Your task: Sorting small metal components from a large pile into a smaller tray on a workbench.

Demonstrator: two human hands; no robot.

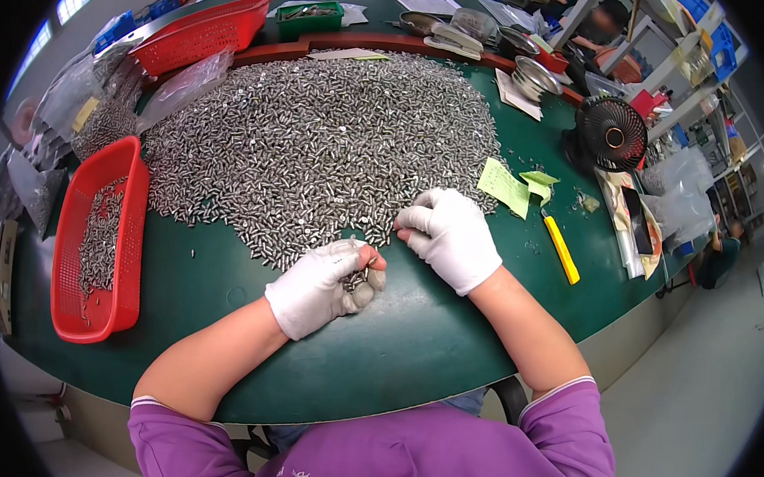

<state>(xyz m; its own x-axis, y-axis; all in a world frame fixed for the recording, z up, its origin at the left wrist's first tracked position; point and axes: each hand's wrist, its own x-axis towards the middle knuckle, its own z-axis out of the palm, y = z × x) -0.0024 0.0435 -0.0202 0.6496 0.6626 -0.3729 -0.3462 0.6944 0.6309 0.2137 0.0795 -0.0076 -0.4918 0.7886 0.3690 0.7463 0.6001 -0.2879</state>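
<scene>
A wide heap of small silvery metal pins (327,141) is spread over the green table in front of me. My left hand (323,287), in a white glove with bare fingertips showing, is curled palm-up at the heap's near edge. Several metal pins lie within its fingers. Just to the right, my right hand (451,240), gloved the same way, rests with bent fingers against the near right edge of the heap. Its fingertips are drawn together, and whatever they may hold is hidden. The two hands are close but apart.
At the left stands a red plastic basket (129,251) with more pins inside. Another red basket (207,39) and a green tray (310,20) are at the back. On the right lie a yellow utility knife (561,250), green paper (504,187), a black fan (610,134) and a phone (638,222).
</scene>
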